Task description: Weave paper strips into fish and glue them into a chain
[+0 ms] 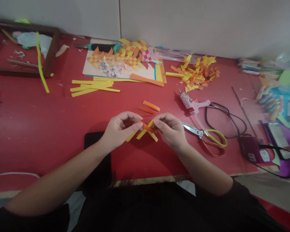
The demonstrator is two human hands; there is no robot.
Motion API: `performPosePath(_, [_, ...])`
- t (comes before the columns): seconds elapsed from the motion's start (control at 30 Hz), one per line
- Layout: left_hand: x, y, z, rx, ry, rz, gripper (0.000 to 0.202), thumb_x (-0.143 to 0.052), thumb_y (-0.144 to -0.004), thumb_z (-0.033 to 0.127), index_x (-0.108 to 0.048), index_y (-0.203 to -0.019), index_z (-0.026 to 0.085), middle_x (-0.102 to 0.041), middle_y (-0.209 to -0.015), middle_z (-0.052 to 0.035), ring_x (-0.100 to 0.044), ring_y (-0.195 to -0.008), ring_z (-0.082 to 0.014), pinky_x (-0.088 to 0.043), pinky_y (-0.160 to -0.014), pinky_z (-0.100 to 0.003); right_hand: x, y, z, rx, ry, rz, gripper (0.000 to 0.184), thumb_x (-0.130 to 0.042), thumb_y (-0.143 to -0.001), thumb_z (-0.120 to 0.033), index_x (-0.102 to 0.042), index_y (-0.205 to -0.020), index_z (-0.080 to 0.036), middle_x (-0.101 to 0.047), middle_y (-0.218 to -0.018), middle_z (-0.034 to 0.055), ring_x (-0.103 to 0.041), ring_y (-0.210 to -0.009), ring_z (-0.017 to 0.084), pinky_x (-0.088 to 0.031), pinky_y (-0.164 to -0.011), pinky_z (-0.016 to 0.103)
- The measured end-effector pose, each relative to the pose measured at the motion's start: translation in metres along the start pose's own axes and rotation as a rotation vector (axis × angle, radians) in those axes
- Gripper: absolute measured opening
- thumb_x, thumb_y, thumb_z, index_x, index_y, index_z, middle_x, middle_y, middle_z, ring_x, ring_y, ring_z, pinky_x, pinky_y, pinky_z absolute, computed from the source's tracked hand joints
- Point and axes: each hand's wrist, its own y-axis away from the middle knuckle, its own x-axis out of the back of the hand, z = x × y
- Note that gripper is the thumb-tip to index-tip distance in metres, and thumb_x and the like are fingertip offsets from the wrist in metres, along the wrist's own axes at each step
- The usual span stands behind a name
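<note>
Between my two hands is a small piece of interlaced yellow and orange paper strips (148,128), its loose ends spreading toward me. My left hand (122,129) pinches its left side between thumb and fingers. On the other side, my right hand (170,129) pinches the right side of the same strips, close to a yellow end. Just beyond my fingers, a few loose orange paper strips (151,105) lie on the red table (50,129). Fingertips partly cover the woven middle.
A pink glue gun (192,103) and open scissors (203,132) lie at right. Yellow strips (93,87), woven paper pieces (132,54) and a pile of clippings (199,73) are behind. A black phone-like slab (98,164) sits under my left forearm; a wooden tray (54,48) stands far left.
</note>
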Motion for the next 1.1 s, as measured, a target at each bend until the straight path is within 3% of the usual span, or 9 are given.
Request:
performPosePath(0.13, [0.002,-0.001,0.000,0.123,0.088,0.028,0.023,-0.086,-0.073,0.032,-0.074,-0.088,0.020,-0.069,-0.078,0.0010,-0.070,-0.066,-0.0110,-0.057,-0.063,-0.020,0.003,-0.011,0.001,-0.023,-0.205,0.245,0.019,-0.076,-0.081,-0.035,-0.064,-0.077,-0.022,-0.064,-0.063,-0.0057,-0.061,-0.054,0.008,-0.052,-0.052,0.019])
performPosePath(0.23, [0.003,-0.001,-0.001,0.162,0.106,0.024,0.023,-0.086,-0.072,0.032,-0.075,-0.088,0.020,-0.069,-0.080,0.0011,-0.072,-0.067,-0.0114,-0.058,-0.064,-0.021,0.006,-0.016,-0.002,-0.013,-0.222,0.332,0.020,-0.077,-0.079,-0.033,-0.061,-0.078,-0.022,-0.064,-0.065,-0.0063,-0.062,-0.054,0.007,-0.054,-0.052,0.018])
performPosePath(0.4, [0.002,-0.001,-0.001,0.160,0.101,0.036,0.023,-0.086,-0.073,0.032,-0.076,-0.090,0.019,-0.072,-0.082,0.0004,-0.071,-0.069,-0.0106,-0.059,-0.068,-0.021,0.004,-0.014,-0.005,0.015,-0.271,0.301,0.026,-0.083,-0.073,-0.030,-0.064,-0.090,-0.025,-0.069,-0.068,-0.0083,-0.068,-0.060,0.008,-0.059,-0.059,0.019])
performPosePath(0.6, [0.001,-0.002,0.002,0.109,0.075,0.024,0.023,-0.086,-0.072,0.032,-0.075,-0.087,0.019,-0.073,-0.075,-0.0001,-0.070,-0.066,-0.0113,-0.057,-0.066,-0.022,-0.001,-0.011,-0.006,0.034,-0.253,0.265,0.029,-0.087,-0.069,-0.034,-0.065,-0.086,-0.025,-0.072,-0.066,-0.0085,-0.070,-0.058,0.009,-0.061,-0.059,0.021])
performPosePath(0.87, [0.002,-0.002,-0.001,0.027,-0.025,0.028,0.024,-0.084,-0.075,0.038,-0.075,-0.088,0.019,-0.077,-0.082,-0.0045,-0.073,-0.071,-0.0159,-0.060,-0.069,-0.028,0.001,-0.011,-0.003,0.067,-0.242,0.252,0.026,-0.086,-0.073,-0.032,-0.065,-0.087,-0.025,-0.069,-0.065,-0.0088,-0.068,-0.057,0.009,-0.061,-0.062,0.022])
performPosePath(1.1, [0.004,-0.001,-0.004,0.034,-0.067,0.038,0.023,-0.083,-0.077,0.035,-0.078,-0.092,0.019,-0.079,-0.089,-0.0059,-0.074,-0.077,-0.0168,-0.061,-0.076,-0.028,0.001,-0.011,-0.002,0.042,-0.176,0.283,0.028,-0.085,-0.072,-0.037,-0.064,-0.087,-0.025,-0.069,-0.065,-0.0083,-0.068,-0.057,0.010,-0.061,-0.061,0.024])
